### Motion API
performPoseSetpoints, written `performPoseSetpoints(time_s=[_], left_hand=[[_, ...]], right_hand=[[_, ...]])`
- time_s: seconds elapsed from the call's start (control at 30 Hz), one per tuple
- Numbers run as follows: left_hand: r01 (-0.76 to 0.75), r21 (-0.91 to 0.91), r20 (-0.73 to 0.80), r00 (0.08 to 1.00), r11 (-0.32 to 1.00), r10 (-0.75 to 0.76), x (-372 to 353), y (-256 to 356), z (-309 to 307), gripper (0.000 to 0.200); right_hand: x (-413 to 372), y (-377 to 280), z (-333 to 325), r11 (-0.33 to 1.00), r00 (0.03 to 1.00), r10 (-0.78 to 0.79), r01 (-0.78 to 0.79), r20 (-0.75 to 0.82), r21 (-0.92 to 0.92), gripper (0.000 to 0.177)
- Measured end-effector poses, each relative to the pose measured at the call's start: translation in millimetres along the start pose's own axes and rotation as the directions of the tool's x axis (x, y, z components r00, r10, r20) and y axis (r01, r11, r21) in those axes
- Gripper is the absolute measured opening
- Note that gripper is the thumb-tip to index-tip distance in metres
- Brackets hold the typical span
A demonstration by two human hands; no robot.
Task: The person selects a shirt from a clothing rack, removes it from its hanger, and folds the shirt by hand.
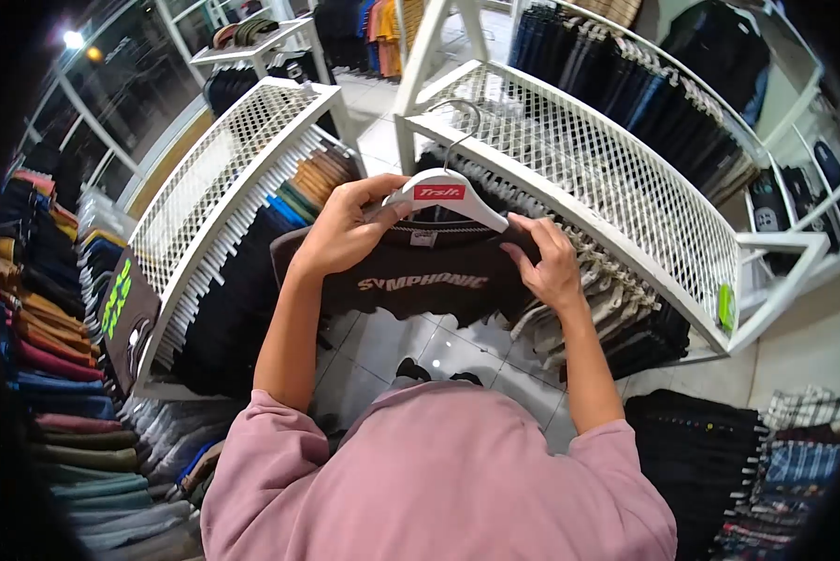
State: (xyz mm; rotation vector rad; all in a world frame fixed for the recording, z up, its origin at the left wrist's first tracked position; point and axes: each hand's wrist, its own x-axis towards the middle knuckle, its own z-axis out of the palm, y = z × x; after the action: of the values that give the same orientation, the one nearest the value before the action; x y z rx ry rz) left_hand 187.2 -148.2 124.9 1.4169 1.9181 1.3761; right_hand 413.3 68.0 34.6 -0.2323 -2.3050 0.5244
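Note:
A white clothes hanger [481, 208] with a metal hook and a red label faces me at chest height. From it hangs a dark T-shirt [382, 257] with "SYMPHONIC" in pale letters across the chest. My left hand [350, 226] is closed around the hanger's left arm, thumb on the front. At the other end, my right hand [549, 262] pinches the shirt's shoulder beside the hanger tip, fingers over the top and thumb in front. The shirt's lower part is folded away or hidden.
White mesh-topped racks [205, 154] full of hung clothes stand on both sides, the right rack [616, 154] close to my right hand. Folded clothes [74, 421] are stacked at lower left. Dark garments [691, 458] hang at lower right. Tiled floor [350, 374] shows below.

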Motion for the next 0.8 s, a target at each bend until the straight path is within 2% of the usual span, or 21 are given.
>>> performPoseSetpoints(time_s=[0.07,0.1,0.13,0.2,0.23,0.37,0.4,0.5,0.6,0.67,0.7,0.8], left_hand=[[-0.02,-0.061,0.067,0.997,0.998,0.024,8,7,19,0.026],[-0.032,-0.049,0.093,0.995,0.998,0.036,12,10,29,0.026],[-0.046,-0.058,0.119,0.992,0.997,0.053,16,10,40,0.026],[-0.085,-0.053,0.155,0.984,0.995,0.092,25,11,64,0.026],[-0.039,-0.104,0.169,0.984,0.994,0.057,27,17,76,0.027],[-0.095,-0.1,0.215,0.97,0.99,0.115,42,20,126,0.029],[-0.163,-0.104,0.211,0.96,0.981,0.182,48,19,137,0.03],[-0.18,-0.097,0.235,0.952,0.979,0.198,55,27,155,0.031],[-0.189,0.183,0.227,0.963,0.965,0.145,59,32,157,0.033],[-0.362,0.385,0.185,0.932,0.849,0.313,62,20,151,0.037],[-0.38,0.4,0.13,0.924,0.834,0.359,66,3,150,0.039],[-0.266,0.443,0.08,0.963,0.856,0.258,73,-18,136,0.036]], right_hand=[[-21,3,-23,0.996,0.998,0.043,-0.047,-0.054,-0.07,0.041],[-30,8,-33,0.992,0.992,-0.01,-0.006,-0.128,-0.128,0.036],[-41,9,-44,0.988,0.99,0.005,-0.026,-0.141,-0.15,0.036],[-63,11,-66,0.943,0.979,0.071,-0.128,-0.191,-0.308,0.036],[-72,14,-74,0.926,0.968,0.053,-0.139,-0.244,-0.35,0.033],[-115,29,-107,0.863,0.942,0.097,-0.241,-0.323,-0.444,0.034],[-121,32,-115,0.854,0.936,0.102,-0.256,-0.337,-0.453,0.034],[-139,31,-133,0.851,0.905,0.138,-0.316,-0.403,-0.42,0.035],[-146,32,-150,0.842,0.876,0.156,-0.359,-0.456,-0.402,0.036],[-149,32,-162,0.832,0.868,0.163,-0.376,-0.469,-0.407,0.036],[-151,31,-167,0.827,0.859,0.201,-0.406,-0.471,-0.389,0.036],[-148,29,-175,0.809,0.837,0.247,-0.456,-0.489,-0.371,0.035]])
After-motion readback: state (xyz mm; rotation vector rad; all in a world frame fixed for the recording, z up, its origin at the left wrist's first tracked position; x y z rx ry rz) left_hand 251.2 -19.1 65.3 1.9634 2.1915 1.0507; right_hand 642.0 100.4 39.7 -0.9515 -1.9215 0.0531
